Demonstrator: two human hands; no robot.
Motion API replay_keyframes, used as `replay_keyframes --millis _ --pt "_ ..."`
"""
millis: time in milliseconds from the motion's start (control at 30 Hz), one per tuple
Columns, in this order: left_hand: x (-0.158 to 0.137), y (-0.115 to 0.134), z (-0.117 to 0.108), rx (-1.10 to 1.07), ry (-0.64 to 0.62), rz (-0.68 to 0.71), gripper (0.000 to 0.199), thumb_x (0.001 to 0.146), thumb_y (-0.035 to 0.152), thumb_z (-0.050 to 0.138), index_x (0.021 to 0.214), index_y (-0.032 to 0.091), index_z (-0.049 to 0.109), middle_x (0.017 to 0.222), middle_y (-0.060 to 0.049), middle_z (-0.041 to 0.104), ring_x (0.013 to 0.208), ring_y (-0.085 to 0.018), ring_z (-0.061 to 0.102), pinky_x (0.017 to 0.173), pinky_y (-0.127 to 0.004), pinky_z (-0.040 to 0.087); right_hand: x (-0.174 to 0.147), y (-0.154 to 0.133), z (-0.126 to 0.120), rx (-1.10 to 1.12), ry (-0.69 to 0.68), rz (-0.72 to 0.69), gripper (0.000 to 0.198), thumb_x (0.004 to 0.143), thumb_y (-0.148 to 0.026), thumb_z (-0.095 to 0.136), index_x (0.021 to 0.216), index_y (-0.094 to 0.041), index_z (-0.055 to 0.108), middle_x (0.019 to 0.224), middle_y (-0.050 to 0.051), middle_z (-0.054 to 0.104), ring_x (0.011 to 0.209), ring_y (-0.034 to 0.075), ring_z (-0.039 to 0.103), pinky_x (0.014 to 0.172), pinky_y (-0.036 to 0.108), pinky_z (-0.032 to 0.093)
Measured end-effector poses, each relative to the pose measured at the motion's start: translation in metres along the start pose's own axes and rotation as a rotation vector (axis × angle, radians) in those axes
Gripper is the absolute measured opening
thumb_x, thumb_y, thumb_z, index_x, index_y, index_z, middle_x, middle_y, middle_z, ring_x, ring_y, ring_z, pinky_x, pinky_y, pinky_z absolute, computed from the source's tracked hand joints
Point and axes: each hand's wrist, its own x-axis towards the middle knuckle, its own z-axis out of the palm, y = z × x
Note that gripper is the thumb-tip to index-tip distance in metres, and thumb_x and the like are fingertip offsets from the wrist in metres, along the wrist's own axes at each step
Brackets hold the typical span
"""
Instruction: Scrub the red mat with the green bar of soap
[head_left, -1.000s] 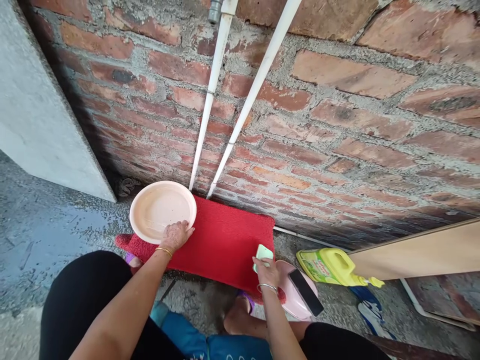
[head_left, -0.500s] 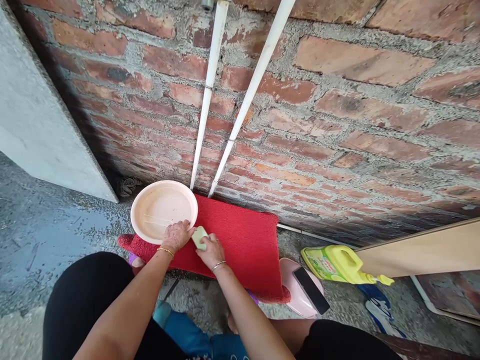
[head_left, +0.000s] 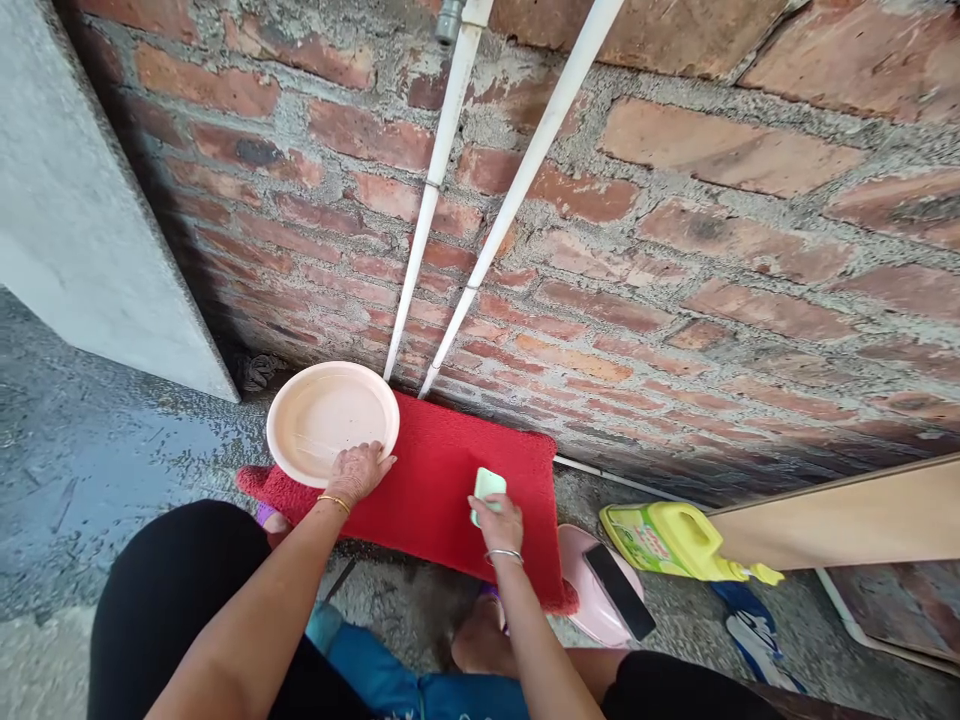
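We see soft daylight, with pale glare on the wet concrete floor (head_left: 161, 450) beyond the left edge of the red mat (head_left: 435, 460). Shadow darkens the brick wall (head_left: 615, 250) beside the grey slab (head_left: 86, 230); our view stretches toward its corners.

1. Camera: one, worn on the person's head.
2. Station: above the lap; black-clad knees (head_left: 176, 590) low at either side, forearms (head_left: 255, 610) entering from the bottom edge.
3. Facing: forward and steeply down over a red mat (head_left: 442, 470), brick wall (head_left: 675, 250) beyond, white pipes (head_left: 517, 197) converging downward.
4. Range: close; left hand (head_left: 361, 472) and right hand (head_left: 499, 522) near, below the picture's centre.
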Motion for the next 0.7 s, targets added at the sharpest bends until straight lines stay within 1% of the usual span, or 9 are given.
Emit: replay_keyframes --millis 133,200,267,333,400,500,567,633,700 --pt "0.000 -0.001 -0.002 -0.001 -0.006 0.011 0.049 0.096 0.054 0.033 0.116 0.019 0.059 0.102 -0.013 0.070 0.094 -0.026 0.068 0.080 -0.035 0.050 -0.031 -0.082 0.050 0.018 -0.123 -0.234 0.023 0.067 -0.039 0.072 0.084 -0.025 0.066 0.091 0.003 0.058 0.082 0.018 0.058 0.075 0.028 0.045" --pt "0.001 -0.001 -0.003 -0.011 -0.018 0.022 0.048 0.097 0.054 0.031 0.116 0.019 0.058 0.103 -0.012 0.070 0.095 -0.025 0.068 0.081 -0.035 0.050 -0.045 -0.114 0.071 0.001 -0.193 -0.324 0.022 0.070 -0.040 0.071 0.085 -0.024 0.066 0.093 0.003 0.056 0.078 0.017 0.057 0.070 0.027 0.043" --pt "0.002 -0.002 -0.004 -0.017 -0.031 0.025 0.048 0.097 0.053 0.031 0.117 0.019 0.058 0.105 -0.012 0.070 0.096 -0.025 0.068 0.081 -0.035 0.050 -0.052 -0.133 0.085 -0.025 -0.252 -0.373 0.022 0.072 -0.041 0.069 0.085 -0.024 0.066 0.092 0.003 0.055 0.076 0.016 0.055 0.066 0.026 0.042" --pt "0.002 -0.002 -0.004 -0.017 -0.035 0.021 0.048 0.097 0.053 0.031 0.117 0.019 0.058 0.106 -0.013 0.069 0.096 -0.025 0.068 0.082 -0.035 0.049 -0.051 -0.139 0.090 -0.038 -0.287 -0.381 0.022 0.071 -0.040 0.071 0.084 -0.023 0.066 0.090 0.002 0.054 0.073 0.015 0.054 0.064 0.025 0.041" --pt "0.002 -0.001 -0.003 -0.017 -0.025 0.017 0.047 0.097 0.052 0.032 0.116 0.019 0.059 0.105 -0.013 0.069 0.096 -0.024 0.068 0.081 -0.035 0.049 -0.041 -0.130 0.085 -0.039 -0.281 -0.375 0.022 0.066 -0.036 0.075 0.082 -0.024 0.066 0.090 0.000 0.053 0.072 0.014 0.053 0.064 0.024 0.040" --pt "0.003 -0.001 -0.001 -0.011 -0.009 0.015 0.046 0.097 0.052 0.034 0.117 0.019 0.059 0.103 -0.013 0.070 0.095 -0.025 0.068 0.081 -0.034 0.049 -0.013 -0.095 0.062 -0.041 -0.199 -0.331 0.023 0.062 -0.031 0.076 0.082 -0.026 0.066 0.090 -0.001 0.054 0.074 0.014 0.054 0.069 0.025 0.042" --pt "0.002 -0.001 0.000 -0.006 -0.006 0.013 0.046 0.097 0.053 0.035 0.116 0.019 0.059 0.103 -0.012 0.070 0.094 -0.025 0.068 0.080 -0.035 0.049 0.010 -0.061 0.037 -0.039 -0.119 -0.227 0.023 0.062 -0.033 0.075 0.081 -0.026 0.066 0.088 0.000 0.055 0.078 0.016 0.056 0.074 0.027 0.043" --pt "0.002 -0.001 0.001 -0.003 -0.001 0.012 0.046 0.096 0.053 0.035 0.116 0.019 0.060 0.103 -0.012 0.071 0.094 -0.026 0.069 0.079 -0.035 0.050 0.031 -0.023 0.010 -0.032 -0.041 -0.074 0.022 0.062 -0.036 0.074 0.080 -0.025 0.066 0.082 0.002 0.057 0.084 0.021 0.058 0.077 0.030 0.044" --pt "0.001 -0.001 0.001 -0.001 0.007 0.011 0.046 0.097 0.053 0.034 0.115 0.019 0.060 0.103 -0.013 0.071 0.093 -0.026 0.069 0.079 -0.036 0.050 0.047 0.012 -0.015 -0.015 0.010 0.085 0.021 0.065 -0.040 0.072 0.077 -0.024 0.065 0.075 0.004 0.059 0.086 0.024 0.060 0.076 0.032 0.045"
